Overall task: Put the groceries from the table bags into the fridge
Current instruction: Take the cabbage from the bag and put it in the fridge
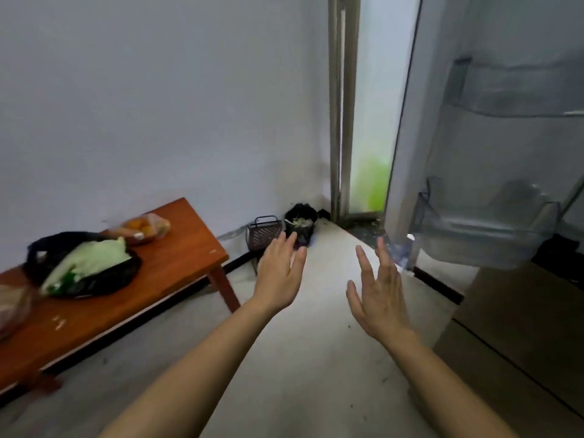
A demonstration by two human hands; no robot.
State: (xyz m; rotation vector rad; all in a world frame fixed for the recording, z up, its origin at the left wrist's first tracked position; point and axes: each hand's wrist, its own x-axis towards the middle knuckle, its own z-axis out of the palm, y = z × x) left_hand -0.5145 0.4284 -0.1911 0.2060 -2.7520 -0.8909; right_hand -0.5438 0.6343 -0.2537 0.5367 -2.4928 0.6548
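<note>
While both our hands hover over the floor holding nothing, the groceries sit on the wooden worktop at our nine o'clock. Our left hand is flat, back up, its fingers straight and close together, pointing toward twelve o'clock. Our right hand is at its three o'clock, apart from it, with fingers straight and spread.

On the worktop a black bag lies open with a pale green cabbage in it. At the bag's one o'clock, near the wall, rests a clear bag of oranges. Another translucent bag shows at the left edge, too blurred for us to tell its contents.

At our two o'clock the fridge door stands open, with clear door shelves on its inner face. In the corner at twelve o'clock, a black bin and a dark slotted basket stand on the floor, just beside each other.
</note>
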